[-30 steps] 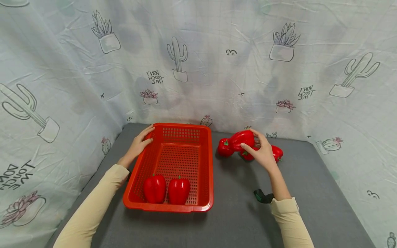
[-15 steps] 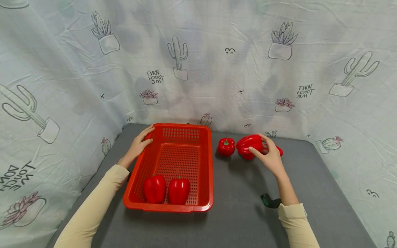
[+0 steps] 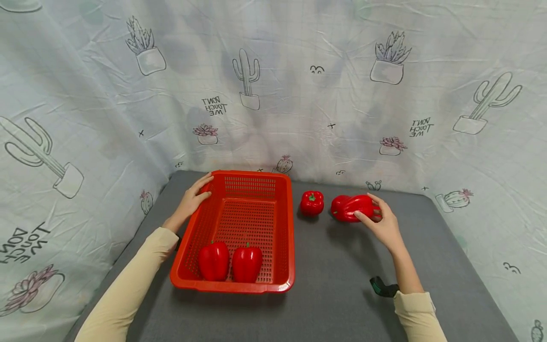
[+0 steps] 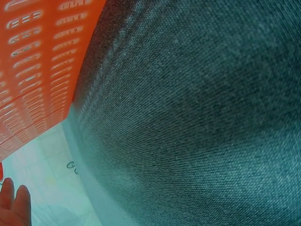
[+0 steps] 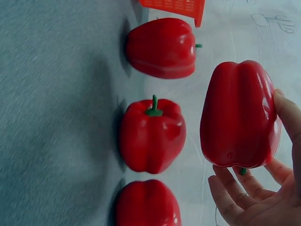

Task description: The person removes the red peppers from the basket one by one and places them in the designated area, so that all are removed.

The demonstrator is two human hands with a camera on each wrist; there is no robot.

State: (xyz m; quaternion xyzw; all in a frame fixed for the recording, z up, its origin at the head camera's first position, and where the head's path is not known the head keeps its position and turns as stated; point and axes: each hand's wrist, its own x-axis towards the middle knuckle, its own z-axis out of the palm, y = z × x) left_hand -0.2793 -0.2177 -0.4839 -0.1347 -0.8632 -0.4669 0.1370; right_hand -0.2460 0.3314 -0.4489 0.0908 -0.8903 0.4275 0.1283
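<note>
My right hand holds a red bell pepper between thumb and fingers, raised above the table. In the right wrist view, this pepper has its green stem pointing down toward the fingers. Beside it on the table sit three more red bell peppers: one near the basket, one in the middle with its stem visible, and one cut off by the frame. My left hand rests on the left rim of an orange-red plastic basket, fingers fairly straight. Two red bell peppers stand side by side inside its near end.
A grey cloth covers the table. White curtains printed with cacti enclose the back and both sides, close behind the basket and peppers. A dark wrist camera sticks out from the right forearm.
My right hand has moved right and slightly nearer with the pepper, away from the pepper beside the basket and across the others. The left hand and basket have stayed put.
</note>
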